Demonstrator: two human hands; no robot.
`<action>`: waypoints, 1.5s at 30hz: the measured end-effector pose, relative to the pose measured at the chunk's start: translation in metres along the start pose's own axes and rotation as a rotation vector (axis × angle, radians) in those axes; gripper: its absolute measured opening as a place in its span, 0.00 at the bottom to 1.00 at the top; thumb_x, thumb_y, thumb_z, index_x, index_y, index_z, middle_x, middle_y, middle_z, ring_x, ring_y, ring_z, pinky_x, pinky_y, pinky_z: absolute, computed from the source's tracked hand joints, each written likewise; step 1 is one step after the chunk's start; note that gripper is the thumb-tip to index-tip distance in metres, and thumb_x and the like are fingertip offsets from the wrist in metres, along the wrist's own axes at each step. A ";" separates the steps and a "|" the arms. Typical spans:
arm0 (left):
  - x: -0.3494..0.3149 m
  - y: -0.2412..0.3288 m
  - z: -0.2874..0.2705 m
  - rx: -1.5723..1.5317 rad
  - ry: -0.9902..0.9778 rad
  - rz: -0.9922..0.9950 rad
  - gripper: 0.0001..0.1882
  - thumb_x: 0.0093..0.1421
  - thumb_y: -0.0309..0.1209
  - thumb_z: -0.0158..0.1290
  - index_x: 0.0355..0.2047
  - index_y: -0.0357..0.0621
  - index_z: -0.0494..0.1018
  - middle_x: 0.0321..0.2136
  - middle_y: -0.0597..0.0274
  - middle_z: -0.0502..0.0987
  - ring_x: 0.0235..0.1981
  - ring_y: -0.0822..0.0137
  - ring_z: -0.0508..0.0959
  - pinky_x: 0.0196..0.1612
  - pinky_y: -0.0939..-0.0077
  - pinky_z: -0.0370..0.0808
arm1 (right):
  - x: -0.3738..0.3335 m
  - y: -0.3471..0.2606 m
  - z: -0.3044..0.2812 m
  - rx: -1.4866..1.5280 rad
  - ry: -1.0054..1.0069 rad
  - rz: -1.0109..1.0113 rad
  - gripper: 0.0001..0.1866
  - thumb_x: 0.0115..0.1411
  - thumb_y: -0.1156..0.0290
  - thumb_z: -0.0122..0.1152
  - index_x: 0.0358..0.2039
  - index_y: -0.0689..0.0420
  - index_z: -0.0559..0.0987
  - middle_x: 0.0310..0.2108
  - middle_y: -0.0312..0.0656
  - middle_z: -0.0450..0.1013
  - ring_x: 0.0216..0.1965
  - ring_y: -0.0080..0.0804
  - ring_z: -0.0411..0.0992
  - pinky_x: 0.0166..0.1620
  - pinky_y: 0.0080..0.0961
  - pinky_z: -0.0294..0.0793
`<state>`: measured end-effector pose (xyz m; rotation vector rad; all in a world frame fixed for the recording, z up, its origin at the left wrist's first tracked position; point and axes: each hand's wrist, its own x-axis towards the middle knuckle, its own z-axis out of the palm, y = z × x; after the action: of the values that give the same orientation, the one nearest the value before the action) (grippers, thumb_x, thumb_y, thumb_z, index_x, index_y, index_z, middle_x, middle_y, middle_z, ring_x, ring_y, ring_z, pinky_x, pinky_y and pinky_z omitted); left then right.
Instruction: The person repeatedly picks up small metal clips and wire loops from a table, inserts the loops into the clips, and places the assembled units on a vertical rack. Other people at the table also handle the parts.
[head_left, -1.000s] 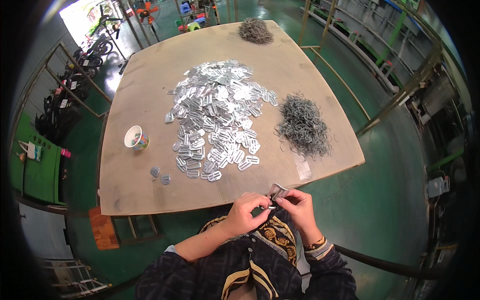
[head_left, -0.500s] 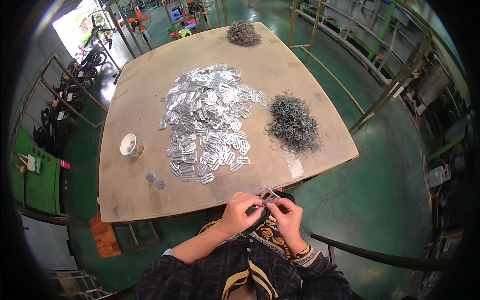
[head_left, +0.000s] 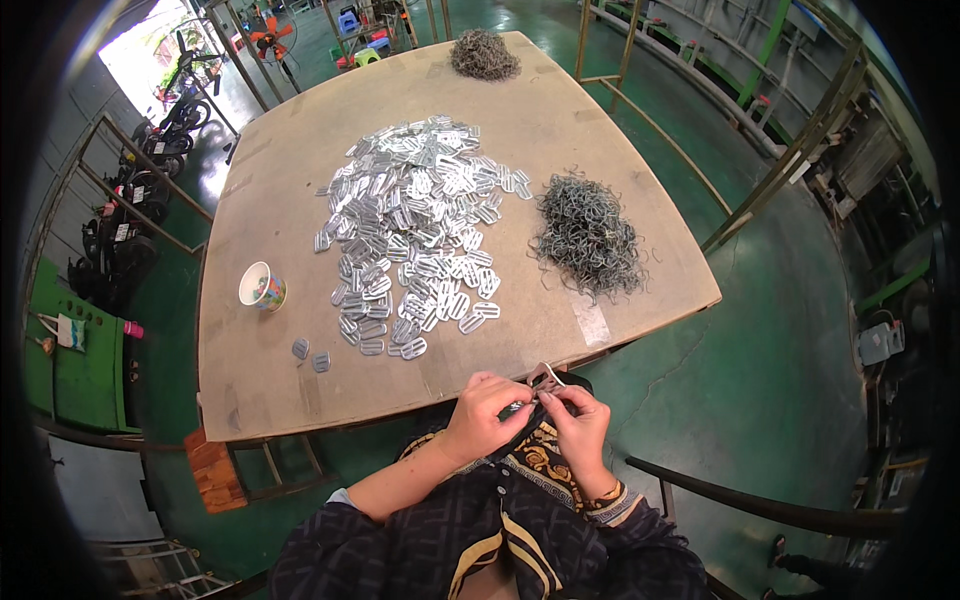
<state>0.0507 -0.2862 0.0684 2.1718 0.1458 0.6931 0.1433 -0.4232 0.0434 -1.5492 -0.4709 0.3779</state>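
Observation:
Just off the near edge of the table (head_left: 290, 400), my left hand (head_left: 480, 420) and my right hand (head_left: 582, 428) meet with fingertips pinched on one small silver metal buckle (head_left: 545, 374). Its looped upper end sticks up above the fingers; the rest is covered by them. Whether a wire piece is also in the pinch cannot be made out. Ahead lies a large heap of flat slotted metal buckles (head_left: 415, 215). To its right is a tangled pile of bent grey wire hooks (head_left: 588, 238).
A paper cup (head_left: 263, 288) with small bits inside stands at the table's left, near two loose buckles (head_left: 311, 356). Another wire pile (head_left: 485, 55) sits at the far edge. A dark curved bar (head_left: 760, 508) runs at lower right, and metal frames flank the table.
Both hands remain together on the buckle, with small finger shifts around it. The view has tilted slightly, and a foot now shows at the lower right edge.

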 end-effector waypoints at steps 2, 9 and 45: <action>-0.001 -0.002 0.000 0.020 -0.005 0.000 0.08 0.47 0.22 0.62 0.29 0.43 0.76 0.30 0.61 0.80 0.29 0.61 0.78 0.40 0.66 0.69 | 0.002 -0.003 0.000 -0.017 -0.022 -0.035 0.05 0.52 0.79 0.67 0.31 0.64 0.82 0.28 0.41 0.79 0.30 0.24 0.74 0.35 0.20 0.72; -0.001 -0.008 0.003 0.045 -0.046 -0.014 0.09 0.47 0.23 0.63 0.30 0.43 0.78 0.30 0.61 0.81 0.29 0.60 0.78 0.41 0.67 0.69 | 0.003 -0.022 0.001 -0.091 -0.031 -0.128 0.05 0.53 0.82 0.65 0.31 0.64 0.82 0.30 0.41 0.77 0.32 0.24 0.73 0.36 0.19 0.72; 0.127 -0.093 0.016 -0.097 -0.298 -0.213 0.05 0.54 0.25 0.52 0.29 0.37 0.69 0.30 0.59 0.71 0.35 0.64 0.72 0.42 0.69 0.68 | 0.007 -0.027 -0.020 -0.154 0.150 -0.234 0.06 0.50 0.84 0.65 0.30 0.65 0.80 0.29 0.41 0.75 0.29 0.24 0.72 0.33 0.19 0.70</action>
<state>0.1780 -0.1947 0.0453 2.1005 0.1790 0.2477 0.1583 -0.4368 0.0713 -1.6361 -0.5664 0.0450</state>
